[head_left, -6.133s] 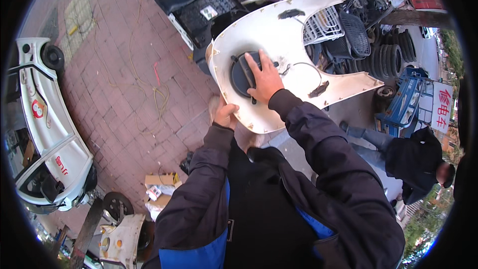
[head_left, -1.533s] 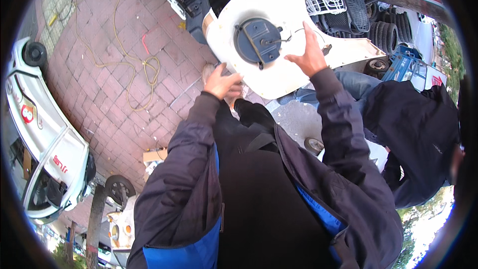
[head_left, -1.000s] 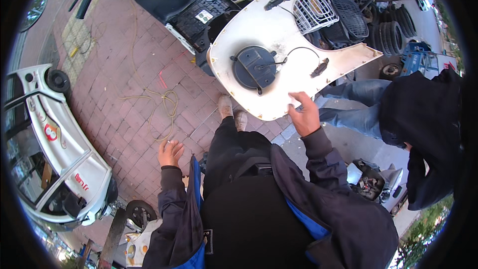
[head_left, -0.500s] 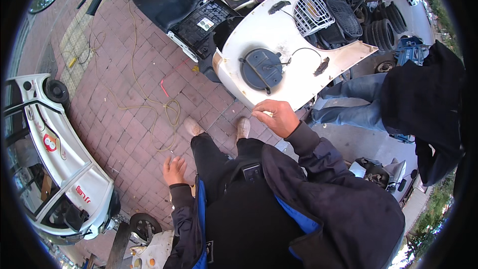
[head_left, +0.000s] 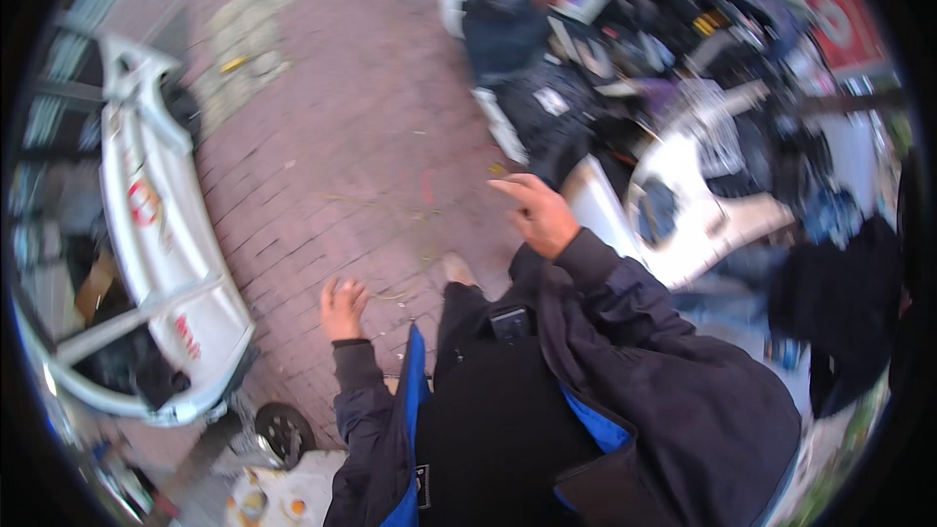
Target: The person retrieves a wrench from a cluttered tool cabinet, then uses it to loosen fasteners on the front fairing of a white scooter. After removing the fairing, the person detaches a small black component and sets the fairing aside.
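My right hand [head_left: 540, 217] hangs in the air before my body with one finger stretched out to the left. The small pale thing it held earlier does not show in it now. A curved white body panel [head_left: 695, 244], with a round dark grey part [head_left: 656, 213] on it, stands just to the right of that hand, and I see no contact between them. My left hand [head_left: 344, 309] is over the paving, fingers loosely bent and apart, holding nothing. The picture is smeared by motion.
A white vehicle [head_left: 166, 263] stands on the left. Far right, a person in a dark jacket [head_left: 839, 303] is beside the panel. Scooter parts and a white wire basket [head_left: 717, 141] are heaped behind it. Near my left sleeve are a wheel [head_left: 284, 432] and a white surface [head_left: 322, 483].
My view has swung to the right-hand side's opposite, so the panel and heap sit further right. My right hand's fingers have stretched out of their pinch. One foot has stepped.
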`<state>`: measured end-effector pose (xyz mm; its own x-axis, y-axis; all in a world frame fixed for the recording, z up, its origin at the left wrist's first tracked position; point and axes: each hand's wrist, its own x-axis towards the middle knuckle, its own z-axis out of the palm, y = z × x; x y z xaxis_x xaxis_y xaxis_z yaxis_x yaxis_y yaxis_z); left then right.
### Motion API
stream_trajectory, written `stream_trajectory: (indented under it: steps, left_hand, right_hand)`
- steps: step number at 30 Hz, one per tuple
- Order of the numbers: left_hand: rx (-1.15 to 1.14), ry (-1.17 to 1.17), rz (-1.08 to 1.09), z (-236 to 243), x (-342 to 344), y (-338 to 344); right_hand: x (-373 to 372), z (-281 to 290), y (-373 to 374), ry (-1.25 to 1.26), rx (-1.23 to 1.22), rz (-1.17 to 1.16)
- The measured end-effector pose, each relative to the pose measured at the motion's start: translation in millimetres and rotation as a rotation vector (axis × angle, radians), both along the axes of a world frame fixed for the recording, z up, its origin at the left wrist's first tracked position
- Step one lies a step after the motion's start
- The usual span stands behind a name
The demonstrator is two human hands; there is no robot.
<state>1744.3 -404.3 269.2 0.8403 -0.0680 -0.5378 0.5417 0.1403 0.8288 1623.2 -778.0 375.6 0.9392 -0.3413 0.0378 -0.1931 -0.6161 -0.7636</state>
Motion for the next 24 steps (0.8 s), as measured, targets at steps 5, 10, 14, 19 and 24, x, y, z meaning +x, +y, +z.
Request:
stream_trajectory:
  steps: [5,10,14,19,24]
  left_hand:
    - [-0.021,-0.116,0.107,55,74,2]
    - [0.019,-0.222,0.140,62,161,9]
    - [0.186,-0.194,0.300,29,240,59]
    - [0.266,0.158,0.544,-32,305,149]
    - [1.492,0.343,-1.060,-107,392,156]
  right_hand:
    - [145,-11,29,0.013,-0.007,0.147]
    - [301,-74,42,0.039,-0.016,0.229]
    - [436,-132,59,0.051,-0.130,0.261]
    - [607,-136,31,0.149,-0.069,0.275]
    - [733,-99,-48,0.131,-0.051,0.171]
